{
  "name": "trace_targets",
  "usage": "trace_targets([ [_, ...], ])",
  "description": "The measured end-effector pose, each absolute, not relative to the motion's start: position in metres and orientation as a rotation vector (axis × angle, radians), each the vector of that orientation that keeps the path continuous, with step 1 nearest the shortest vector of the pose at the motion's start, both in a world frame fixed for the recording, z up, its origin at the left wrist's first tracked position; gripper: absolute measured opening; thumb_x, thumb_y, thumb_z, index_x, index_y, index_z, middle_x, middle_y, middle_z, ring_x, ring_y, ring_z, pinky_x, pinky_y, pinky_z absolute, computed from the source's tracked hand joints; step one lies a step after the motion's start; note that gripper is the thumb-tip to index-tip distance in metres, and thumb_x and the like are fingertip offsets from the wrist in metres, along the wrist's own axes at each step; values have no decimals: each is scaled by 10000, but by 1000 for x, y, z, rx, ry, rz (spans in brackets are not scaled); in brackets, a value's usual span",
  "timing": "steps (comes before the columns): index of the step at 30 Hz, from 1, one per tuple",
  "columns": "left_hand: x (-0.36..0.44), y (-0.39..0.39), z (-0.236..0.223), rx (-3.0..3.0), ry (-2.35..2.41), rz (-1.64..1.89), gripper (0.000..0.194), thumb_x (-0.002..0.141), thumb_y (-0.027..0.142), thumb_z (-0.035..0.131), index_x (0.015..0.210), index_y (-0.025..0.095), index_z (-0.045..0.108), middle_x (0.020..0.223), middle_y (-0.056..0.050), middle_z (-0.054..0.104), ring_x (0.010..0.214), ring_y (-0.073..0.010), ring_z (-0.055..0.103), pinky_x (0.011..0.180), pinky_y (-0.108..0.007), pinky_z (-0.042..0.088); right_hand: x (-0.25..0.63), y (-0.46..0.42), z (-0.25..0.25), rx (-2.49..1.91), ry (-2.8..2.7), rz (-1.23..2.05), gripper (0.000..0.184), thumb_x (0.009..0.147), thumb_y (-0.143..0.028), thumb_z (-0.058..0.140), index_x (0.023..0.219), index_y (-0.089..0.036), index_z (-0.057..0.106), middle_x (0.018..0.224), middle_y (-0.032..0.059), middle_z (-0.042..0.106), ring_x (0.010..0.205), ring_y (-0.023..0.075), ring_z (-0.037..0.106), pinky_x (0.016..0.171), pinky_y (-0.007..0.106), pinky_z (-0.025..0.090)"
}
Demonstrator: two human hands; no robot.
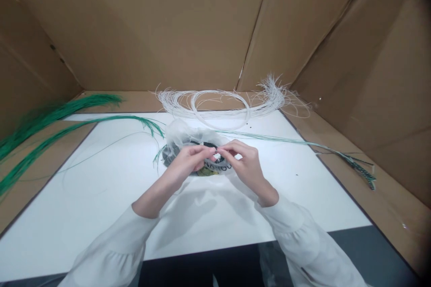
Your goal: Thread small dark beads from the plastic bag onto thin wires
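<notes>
My left hand (194,158) and my right hand (243,158) meet fingertip to fingertip over a translucent plastic bag (182,133) with dark lettering. Both are closed in a pinch; whatever lies between the fingers is too small to make out. Inside the bag's open mouth are dark pieces (210,145), and something yellowish shows through its lower side. Left of the bag, the tips of a green strand bundle (114,119) reach close to it. Behind it runs a thin set of green strands (269,136) toward the right.
A coil of white strands (220,107) lies along the back edge of the white board (111,197). Another green bundle (67,107) is at the left. Several green-and-black braided ends (363,174) rest at the right. Cardboard walls (151,27) enclose the back and sides.
</notes>
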State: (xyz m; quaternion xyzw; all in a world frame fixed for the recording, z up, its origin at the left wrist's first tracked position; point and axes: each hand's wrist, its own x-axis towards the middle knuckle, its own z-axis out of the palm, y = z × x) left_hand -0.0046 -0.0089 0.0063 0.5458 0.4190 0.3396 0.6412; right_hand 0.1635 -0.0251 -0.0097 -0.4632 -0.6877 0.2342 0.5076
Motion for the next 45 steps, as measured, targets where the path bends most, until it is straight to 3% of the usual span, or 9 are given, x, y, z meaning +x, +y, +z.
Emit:
trace_targets([
  [4, -3, -9, 1, 1301, 1013, 790, 263, 663, 375, 661, 726, 123, 624, 605, 8, 546, 422, -25, 293, 403, -186, 177, 163, -26, -8, -1107, -1706, 622, 116, 775, -252, 588, 727, -184, 669, 684, 21, 624, 593, 125, 529, 558, 251, 411],
  [11, -3, -9, 3, 1123, 942, 853, 111, 709, 241, 551, 734, 133, 541, 646, 6, 562, 390, -12, 301, 400, -176, 171, 165, -21, -10, -1156, -1626, 648, 128, 792, -265, 564, 730, -187, 644, 724, 18, 622, 670, 138, 554, 598, 250, 415],
  [19, -2, -9, 6, 1170, 1073, 879, 251, 667, 357, 628, 736, 124, 567, 602, 17, 523, 405, -27, 272, 407, -195, 149, 170, -16, -10, -1198, -1689, 666, 238, 858, -300, 457, 824, -196, 669, 819, 46, 648, 805, 174, 568, 722, 301, 440],
  [23, -2, -11, 9, 1193, 1105, 889, 252, 670, 373, 632, 723, 134, 572, 581, 40, 480, 413, -29, 267, 414, -195, 145, 171, -8, -24, -1395, -1893, 261, 138, 769, -243, 576, 734, -203, 704, 1116, 101, 548, 1052, 276, 412, 914, 438, 354],
  [27, -2, -11, 11, 1232, 1138, 888, 248, 663, 374, 629, 719, 135, 594, 568, 40, 491, 421, -39, 285, 420, -198, 184, 169, -1, -45, -1502, -2085, 59, 141, 740, -220, 591, 782, -215, 726, 1328, 94, 379, 1142, 344, 261, 940, 525, 300],
  [45, -4, -14, 12, 1386, 1250, 922, 227, 675, 373, 635, 732, 156, 669, 445, 43, 463, 427, -74, 335, 435, -211, 232, 161, 3, -47, -1385, -2241, -125, 248, 810, -195, 482, 692, -200, 700, 1236, 67, 508, 1067, 313, 338, 867, 460, 372],
])
